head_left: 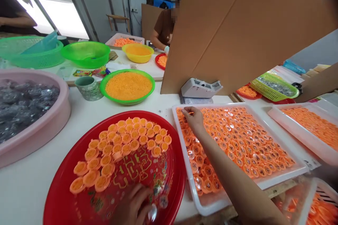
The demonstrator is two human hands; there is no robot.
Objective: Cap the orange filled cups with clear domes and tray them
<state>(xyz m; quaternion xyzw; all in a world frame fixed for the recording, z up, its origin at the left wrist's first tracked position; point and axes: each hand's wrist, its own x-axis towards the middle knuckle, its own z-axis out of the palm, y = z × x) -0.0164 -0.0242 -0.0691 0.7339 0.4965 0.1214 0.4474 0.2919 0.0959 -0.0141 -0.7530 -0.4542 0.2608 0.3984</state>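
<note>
My left hand point(133, 205) rests on the near part of a red round tray point(60, 190), fingers curled around small clear domes. Several orange cups filled with yellow grains point(124, 144) lie in rows on that tray. My right hand point(194, 119) reaches across to the far left corner of a white rectangular tray point(266, 182), fingers pinched over the orange pieces with clear lids point(237, 140) that fill it. What the right fingers pinch is too small to make out.
A pink tub of clear domes point(21, 109) stands at left. A green bowl of yellow grains point(127, 86), a mug point(88, 88), a yellow bowl point(137, 52) and green basins sit behind. A cardboard sheet point(237, 24) and a white device point(200, 88) stand ahead. Another person point(163, 30) sits across.
</note>
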